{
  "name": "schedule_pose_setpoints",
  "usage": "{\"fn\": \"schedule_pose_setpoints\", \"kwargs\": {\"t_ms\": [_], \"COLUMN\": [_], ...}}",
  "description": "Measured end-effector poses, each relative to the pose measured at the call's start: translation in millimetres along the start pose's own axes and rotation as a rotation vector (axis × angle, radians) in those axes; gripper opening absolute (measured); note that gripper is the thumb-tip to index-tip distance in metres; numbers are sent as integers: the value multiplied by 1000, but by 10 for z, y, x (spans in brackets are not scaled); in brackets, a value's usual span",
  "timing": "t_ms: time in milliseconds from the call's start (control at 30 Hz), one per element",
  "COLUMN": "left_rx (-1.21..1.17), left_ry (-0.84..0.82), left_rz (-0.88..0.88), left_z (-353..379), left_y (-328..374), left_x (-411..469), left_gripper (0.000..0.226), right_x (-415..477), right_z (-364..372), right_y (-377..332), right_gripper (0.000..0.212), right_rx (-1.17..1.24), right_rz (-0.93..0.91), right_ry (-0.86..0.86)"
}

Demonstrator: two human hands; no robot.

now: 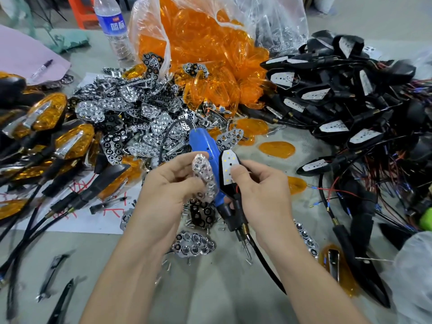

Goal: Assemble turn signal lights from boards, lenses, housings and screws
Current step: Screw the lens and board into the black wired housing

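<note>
My left hand (168, 185) gripped 1 chrome reflector (203, 174) between thumb and curled fingers, its cupped face turned toward me. My right hand (256, 187) held 1 black housing (225, 191), fingers wrapped around it and thumb pressed on the white board (228, 163) seated inside. The 2 parts were close but apart. Between them ran the blue screwdriver (205, 146), tip pointing down toward me; I could not tell whether my right hand also held it. The housing's black cable (264, 260) trailed down over the table (210, 300).

Behind my hands lay the heap of loose reflectors (131, 115), and behind that a clear bag of orange lenses (210, 47). At the right lay the stack of wired housings (339, 101), each with a board inside. Finished lights (49, 113) were piled at the left. Small screws (167, 265) were scattered on the table under my wrists. Farther back were a water bottle (112, 26) and a marker (42, 67) — both well away from my hands.
</note>
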State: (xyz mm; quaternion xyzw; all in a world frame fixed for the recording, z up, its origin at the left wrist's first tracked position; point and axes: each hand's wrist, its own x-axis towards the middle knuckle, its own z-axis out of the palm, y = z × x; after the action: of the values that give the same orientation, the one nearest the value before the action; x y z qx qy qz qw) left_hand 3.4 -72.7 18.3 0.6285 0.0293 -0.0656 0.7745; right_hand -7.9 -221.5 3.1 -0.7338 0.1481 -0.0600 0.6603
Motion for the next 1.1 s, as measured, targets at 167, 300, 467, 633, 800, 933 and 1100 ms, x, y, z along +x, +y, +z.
{"fn": "schedule_pose_setpoints", "kwargs": {"t_ms": [167, 300, 467, 633, 800, 933, 1100], "left_rx": [-150, -83, 232, 347, 244, 132, 55], "left_ry": [0, 44, 178, 307, 317, 244, 172], "left_rz": [36, 44, 166, 189, 125, 46, 12], "left_z": [24, 21, 77, 67, 62, 16, -37], "left_y": [101, 98, 47, 34, 66, 92, 131], "left_x": [-17, -9, -6, 15, 32, 37, 50], "left_gripper": [39, 36, 50, 39, 46, 51, 39], "right_x": [-2, -38, -52, -43, -58, -50, -15], "right_z": [8, 17, 17, 30, 24, 8, -19], "right_y": [-15, -55, -41, 15, -14, -5, -13], "right_gripper": [22, 18, 26, 30, 25, 22, 15], "right_rx": [-109, -91, -36, 96, 213, 286, 422], "right_rz": [-66, -104, -44, 65, 167, 232, 294], "right_ry": [62, 12, -129, -171, -170, -164, -150]}}
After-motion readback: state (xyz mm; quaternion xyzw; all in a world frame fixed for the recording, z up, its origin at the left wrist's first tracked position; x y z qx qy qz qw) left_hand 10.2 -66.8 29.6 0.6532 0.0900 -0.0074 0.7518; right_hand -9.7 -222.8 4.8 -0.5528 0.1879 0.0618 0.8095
